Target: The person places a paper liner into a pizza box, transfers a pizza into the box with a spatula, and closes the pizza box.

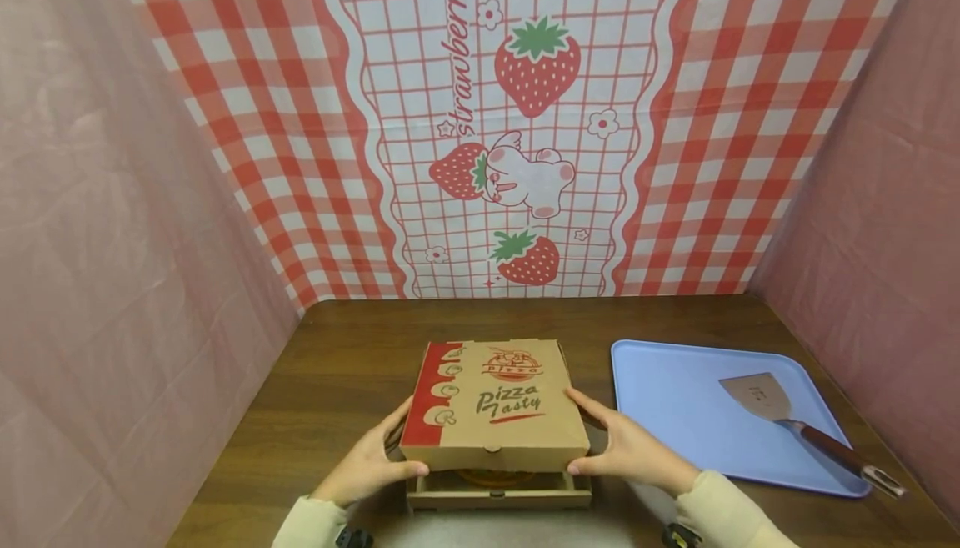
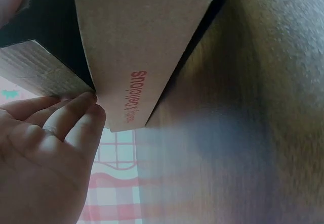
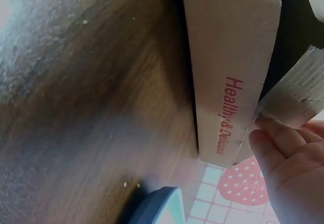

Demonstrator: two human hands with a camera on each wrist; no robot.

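A brown cardboard pizza box stands on the table, its printed lid part-way raised at the front. Through the gap above the box's lower part, a strip of pizza shows; the rest is hidden. My left hand grips the lid's left side, thumb at the front corner. On the opposite side, my right hand holds the lid the same way. Both wrist views show the fingers at the lid's side flaps, one flap on the left and another flap on the right.
Right of the box lies a blue tray. A pizza spatula rests on it, its dark handle reaching past the tray's edge. Behind the wooden table hangs a strawberry-patterned cloth; pink curtains flank both sides.
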